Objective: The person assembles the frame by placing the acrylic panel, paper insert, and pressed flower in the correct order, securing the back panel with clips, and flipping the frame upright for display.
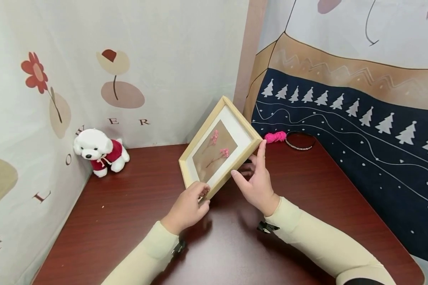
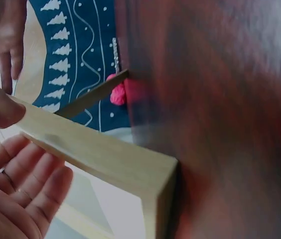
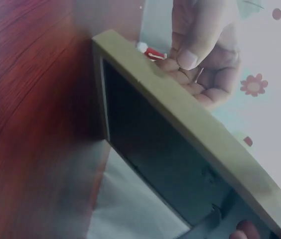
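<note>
A light wood picture frame (image 1: 241,157) with pink flowers (image 1: 224,152) on its print leans back over the table. Its support leg (image 2: 95,94) sticks out behind, the tip close to the tabletop in the left wrist view. My left hand (image 1: 188,206) holds the near side edge low down, thumb (image 2: 3,107) on the outside and fingers (image 2: 46,194) bent in front. My right hand (image 1: 258,186) is at the upper part of that edge, index finger at the corner and thumb spread along the side. Its other fingers are partly hidden behind the frame. The dark backing (image 3: 150,134) shows in the right wrist view.
A white toy dog (image 1: 103,150) in a red outfit sits at the table's back left. Bright pink yarn (image 1: 275,137) and a thin headband (image 1: 299,149) lie at the back right. Printed curtains (image 1: 185,59) close off the back and right of the dark red table (image 1: 135,186).
</note>
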Demonstrator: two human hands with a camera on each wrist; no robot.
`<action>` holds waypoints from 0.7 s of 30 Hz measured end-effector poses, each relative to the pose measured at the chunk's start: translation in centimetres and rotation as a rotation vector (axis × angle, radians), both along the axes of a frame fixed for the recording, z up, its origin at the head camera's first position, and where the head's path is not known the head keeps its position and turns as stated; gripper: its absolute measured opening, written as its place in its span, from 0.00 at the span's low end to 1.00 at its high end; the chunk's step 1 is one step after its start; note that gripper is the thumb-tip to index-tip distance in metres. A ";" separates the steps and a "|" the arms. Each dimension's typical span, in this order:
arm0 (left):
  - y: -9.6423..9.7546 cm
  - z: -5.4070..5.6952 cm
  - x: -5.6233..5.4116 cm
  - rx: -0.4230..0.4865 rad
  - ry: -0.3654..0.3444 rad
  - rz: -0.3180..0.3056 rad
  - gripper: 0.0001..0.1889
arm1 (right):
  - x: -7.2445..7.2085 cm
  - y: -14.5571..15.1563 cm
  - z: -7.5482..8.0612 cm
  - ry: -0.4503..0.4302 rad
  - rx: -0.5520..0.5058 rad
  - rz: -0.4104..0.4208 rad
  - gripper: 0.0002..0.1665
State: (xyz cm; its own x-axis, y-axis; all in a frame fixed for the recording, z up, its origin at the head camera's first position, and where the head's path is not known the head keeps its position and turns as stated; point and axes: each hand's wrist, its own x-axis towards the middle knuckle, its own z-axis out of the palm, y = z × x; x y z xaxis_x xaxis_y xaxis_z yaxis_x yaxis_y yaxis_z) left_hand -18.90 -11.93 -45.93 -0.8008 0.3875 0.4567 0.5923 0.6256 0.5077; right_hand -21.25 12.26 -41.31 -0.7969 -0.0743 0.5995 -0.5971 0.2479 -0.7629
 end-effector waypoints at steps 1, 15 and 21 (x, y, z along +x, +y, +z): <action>0.2 -0.1 0.0 0.005 -0.006 -0.026 0.17 | -0.2 -0.2 0.0 -0.026 -0.027 -0.013 0.77; -1.6 -1.0 -2.8 0.183 -0.115 -0.035 0.30 | -2.7 0.1 0.0 -0.122 -0.217 -0.093 0.72; -4.6 -1.4 -5.7 0.407 -0.294 0.152 0.32 | -3.6 1.5 0.0 -0.150 -0.229 -0.091 0.63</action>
State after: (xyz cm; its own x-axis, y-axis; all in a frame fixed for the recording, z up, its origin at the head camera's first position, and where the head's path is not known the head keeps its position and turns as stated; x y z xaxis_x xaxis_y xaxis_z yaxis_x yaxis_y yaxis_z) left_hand -24.62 -16.51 -47.29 -0.9512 0.0947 0.2938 0.3062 0.4108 0.8588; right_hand -24.86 13.80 -41.30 -0.8750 0.1253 0.4676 -0.4567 0.1066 -0.8832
